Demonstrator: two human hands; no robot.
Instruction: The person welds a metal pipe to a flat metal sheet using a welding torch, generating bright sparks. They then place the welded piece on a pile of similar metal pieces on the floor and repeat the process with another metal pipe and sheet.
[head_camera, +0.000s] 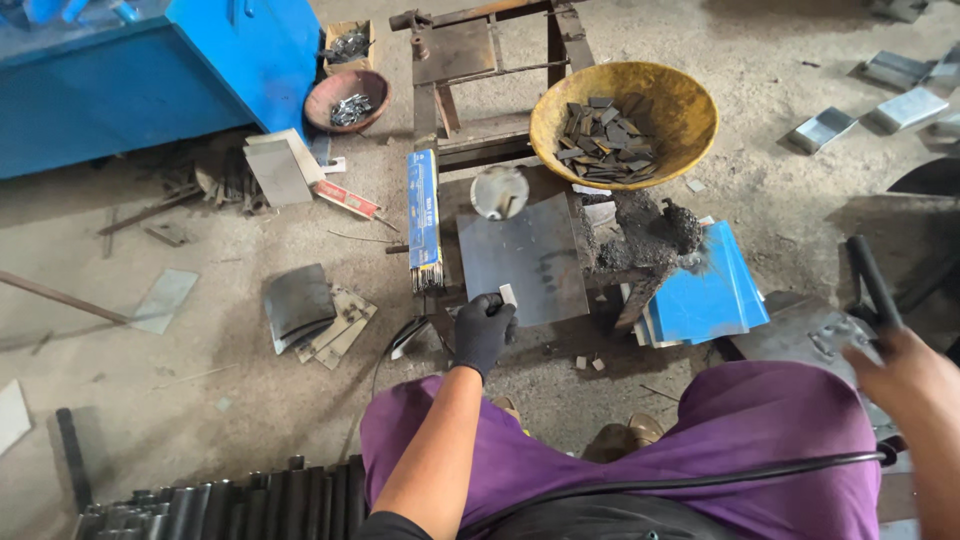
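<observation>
Your gloved left hand (484, 330) is pinched on a small metal piece (508, 294) at the near edge of the grey steel plate (530, 258), which lies flat on the floor. Just left of the plate is a blue box of rods (424, 215); beyond it sits a yellow bowl (680, 100) of metal pieces. Your bare right hand (905, 380) is closed around a black handle (872, 280), well apart at the right. Blue sheets (712, 295) lie between.

Soft, even daylight fills the scene, shadows faint, the view sharp with slight wide-angle bending at the edges.
</observation>
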